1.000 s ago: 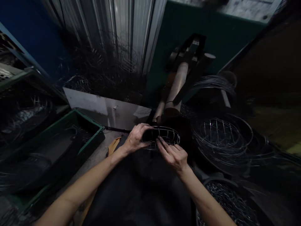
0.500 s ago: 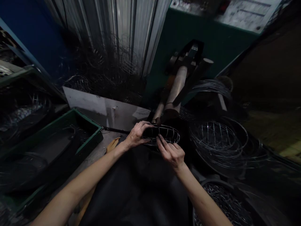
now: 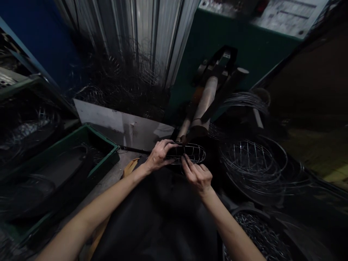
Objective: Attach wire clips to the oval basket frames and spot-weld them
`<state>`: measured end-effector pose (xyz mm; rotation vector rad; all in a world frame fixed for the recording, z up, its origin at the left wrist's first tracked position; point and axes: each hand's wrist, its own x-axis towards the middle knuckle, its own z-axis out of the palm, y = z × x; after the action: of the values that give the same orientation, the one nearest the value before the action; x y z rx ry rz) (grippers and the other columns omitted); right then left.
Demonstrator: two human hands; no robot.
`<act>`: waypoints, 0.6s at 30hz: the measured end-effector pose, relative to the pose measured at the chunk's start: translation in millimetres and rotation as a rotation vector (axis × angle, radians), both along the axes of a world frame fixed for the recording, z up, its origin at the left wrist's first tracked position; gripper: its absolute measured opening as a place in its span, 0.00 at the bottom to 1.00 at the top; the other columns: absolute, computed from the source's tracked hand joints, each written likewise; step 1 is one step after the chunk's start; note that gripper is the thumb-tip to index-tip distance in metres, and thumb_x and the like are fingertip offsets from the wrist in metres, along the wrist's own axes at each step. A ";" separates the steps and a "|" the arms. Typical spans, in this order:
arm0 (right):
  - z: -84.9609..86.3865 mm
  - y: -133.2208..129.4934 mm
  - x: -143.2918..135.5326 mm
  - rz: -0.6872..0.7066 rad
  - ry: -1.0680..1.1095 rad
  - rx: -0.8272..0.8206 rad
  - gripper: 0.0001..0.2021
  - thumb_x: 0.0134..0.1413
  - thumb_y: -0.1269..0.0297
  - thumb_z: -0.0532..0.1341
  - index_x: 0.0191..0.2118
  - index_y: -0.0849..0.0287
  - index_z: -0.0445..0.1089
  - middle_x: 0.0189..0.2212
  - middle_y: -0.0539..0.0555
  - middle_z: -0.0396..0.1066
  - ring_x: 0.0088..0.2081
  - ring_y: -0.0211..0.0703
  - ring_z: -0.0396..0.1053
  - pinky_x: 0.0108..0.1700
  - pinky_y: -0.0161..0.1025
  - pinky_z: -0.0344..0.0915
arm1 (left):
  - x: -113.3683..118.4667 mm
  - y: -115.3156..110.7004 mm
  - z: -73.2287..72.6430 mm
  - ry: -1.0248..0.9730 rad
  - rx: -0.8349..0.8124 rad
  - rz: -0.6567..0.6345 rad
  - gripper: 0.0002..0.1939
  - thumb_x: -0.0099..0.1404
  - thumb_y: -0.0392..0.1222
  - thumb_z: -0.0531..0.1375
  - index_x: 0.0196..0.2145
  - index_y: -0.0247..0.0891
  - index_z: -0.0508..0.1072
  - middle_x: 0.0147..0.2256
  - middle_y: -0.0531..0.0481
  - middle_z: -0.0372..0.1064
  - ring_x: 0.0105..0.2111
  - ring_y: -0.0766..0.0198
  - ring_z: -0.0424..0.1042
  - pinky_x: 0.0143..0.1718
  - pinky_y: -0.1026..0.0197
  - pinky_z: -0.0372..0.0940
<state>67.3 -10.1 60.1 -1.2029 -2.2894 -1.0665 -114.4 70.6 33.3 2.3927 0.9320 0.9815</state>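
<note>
Wire basket: tilted, between the two hands, just below the tip of the machine's lower rod [image 3: 185, 128]; its rounded far end, to the right, is free.
Left hand: grips the left end of the wire basket [image 3: 199, 155], fingers over the upper rim, thumb along the lower side.
Right hand: [image 3: 198, 176] closed, fingertips drawn together at the basket's near side, around its middle; whether they pinch wire or a small piece, I cannot tell.
Wire grids: a round, loose pile [image 3: 248, 157] right of the right hand.
Metal pieces: heaped in a round tub [image 3: 232, 214], near the right forearm.
Green crate: [image 3: 104, 139] left of the left hand.
</note>
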 end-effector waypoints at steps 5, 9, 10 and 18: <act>-0.3 -3.0 -1.6 -0.031 -0.001 -0.012 0.12 0.55 0.76 0.56 0.42 0.65 0.74 0.44 0.60 0.72 0.22 0.32 0.60 0.28 0.37 0.53 | -1.2 -7.5 6.0 0.052 -0.003 0.021 0.25 0.56 0.40 0.63 0.51 0.39 0.62 0.50 0.41 0.62 0.49 0.52 0.64 0.47 0.50 0.60; -3.7 -3.8 -3.7 -0.049 0.023 -0.004 0.11 0.56 0.75 0.55 0.41 0.63 0.74 0.44 0.59 0.73 0.21 0.32 0.60 0.28 0.37 0.53 | -3.7 -8.8 8.4 0.061 0.004 0.011 0.26 0.56 0.40 0.63 0.52 0.39 0.61 0.50 0.41 0.62 0.49 0.52 0.63 0.46 0.51 0.59; -5.0 -3.4 -4.0 -0.050 0.033 -0.014 0.12 0.56 0.75 0.55 0.42 0.62 0.74 0.44 0.59 0.72 0.21 0.32 0.60 0.28 0.38 0.53 | -4.2 -8.0 8.1 0.057 0.001 0.007 0.26 0.56 0.41 0.63 0.52 0.39 0.61 0.50 0.41 0.62 0.49 0.52 0.63 0.46 0.52 0.59; -9.6 2.5 -4.9 -0.071 0.049 -0.057 0.16 0.57 0.73 0.53 0.48 0.60 0.71 0.48 0.57 0.70 0.22 0.32 0.61 0.28 0.39 0.54 | -4.2 2.6 3.8 0.022 0.011 0.009 0.26 0.55 0.39 0.64 0.51 0.38 0.63 0.49 0.41 0.62 0.49 0.51 0.64 0.47 0.50 0.59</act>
<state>62.4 -7.5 50.5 -1.3269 -2.2698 -0.9910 -118.6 73.3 37.1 2.4146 0.9483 0.9683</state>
